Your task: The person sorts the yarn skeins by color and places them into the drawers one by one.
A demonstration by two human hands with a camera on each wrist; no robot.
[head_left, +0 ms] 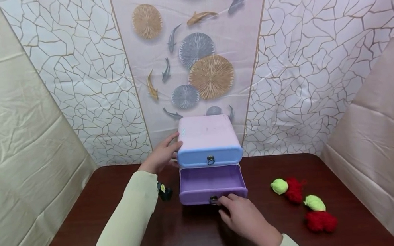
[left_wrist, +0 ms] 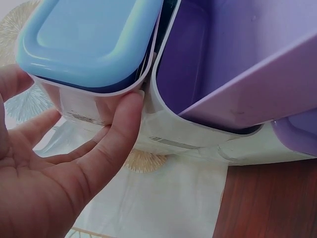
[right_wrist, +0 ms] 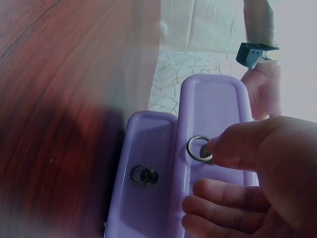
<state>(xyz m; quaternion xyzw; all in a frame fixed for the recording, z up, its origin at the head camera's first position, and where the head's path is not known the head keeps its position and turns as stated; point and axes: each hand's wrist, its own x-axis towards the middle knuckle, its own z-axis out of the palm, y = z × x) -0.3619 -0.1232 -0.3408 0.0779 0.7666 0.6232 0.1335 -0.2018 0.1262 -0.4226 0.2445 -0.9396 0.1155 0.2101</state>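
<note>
A small drawer cabinet (head_left: 206,132) with a pale pink top stands toward the back of the table. Its blue top drawer (head_left: 193,158) is closed, while the purple middle drawer (head_left: 194,197) is pulled out, with bare purple inside showing. My left hand (head_left: 162,154) rests against the cabinet's left side, fingers spread; the left wrist view shows the fingertips beside the blue drawer. At the purple drawer's front, my right hand (head_left: 244,216) pinches the metal ring pull (right_wrist: 197,148) by its base between thumb and finger, the other fingers loosely bent. A lower purple drawer (right_wrist: 143,203) with its own ring sits closed beneath.
On the table's right side lie two lime-green balls (head_left: 279,186) and two fluffy red bundles (head_left: 321,221), paired green with red. The brown table (head_left: 121,227) ends at patterned cloth (head_left: 102,109) behind and beige cloth (head_left: 373,152) at the sides.
</note>
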